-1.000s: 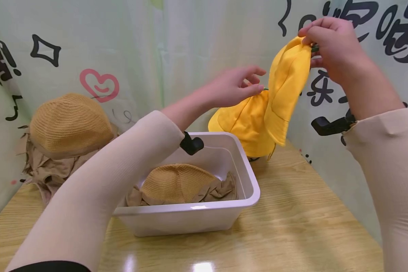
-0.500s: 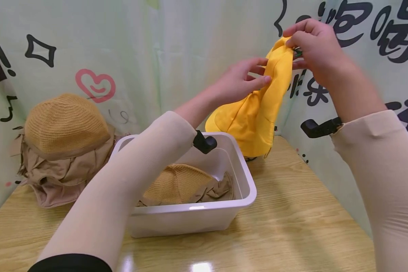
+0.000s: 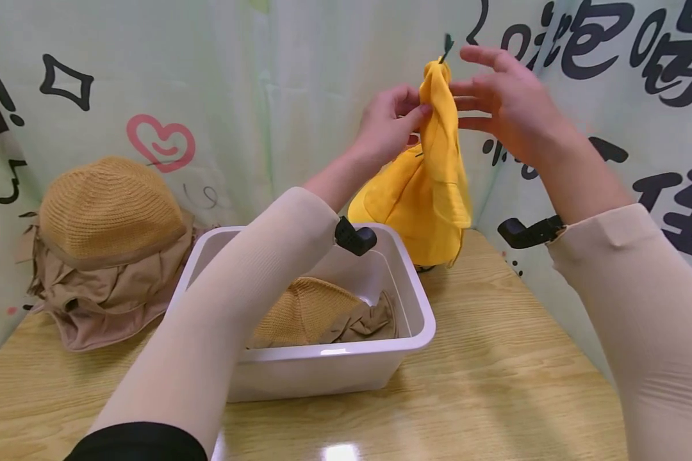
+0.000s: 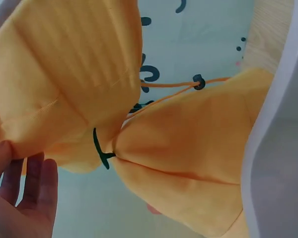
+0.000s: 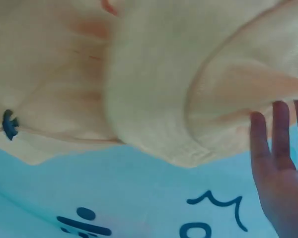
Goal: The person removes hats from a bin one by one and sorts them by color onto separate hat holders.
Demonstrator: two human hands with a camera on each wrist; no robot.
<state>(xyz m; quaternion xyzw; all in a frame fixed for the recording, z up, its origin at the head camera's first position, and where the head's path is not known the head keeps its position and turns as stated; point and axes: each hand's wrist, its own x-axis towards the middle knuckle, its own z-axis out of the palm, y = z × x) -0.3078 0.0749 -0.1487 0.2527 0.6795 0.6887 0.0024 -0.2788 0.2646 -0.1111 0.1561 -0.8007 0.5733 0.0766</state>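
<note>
A yellow cloth hat with a dark green stem on top hangs in the air, beyond the bin's back right corner. My left hand pinches its cloth between thumb and fingers; the left wrist view shows the held hat too. On the other side my right hand has its fingers spread and straight, the fingertips at the cloth's edge. Whether they touch it I cannot tell. A second yellow hat stands on the table behind the bin; its green stem and cord lock show in the left wrist view.
The white plastic bin in the middle holds a tan knitted hat with brown cloth. To the left, another tan knitted hat tops a stack of brown cloth hats. A printed curtain hangs behind the wooden table.
The held yellow hat has moved left. My left hand has come up and taken hold of it, while my right hand has let go and spread its fingers.
</note>
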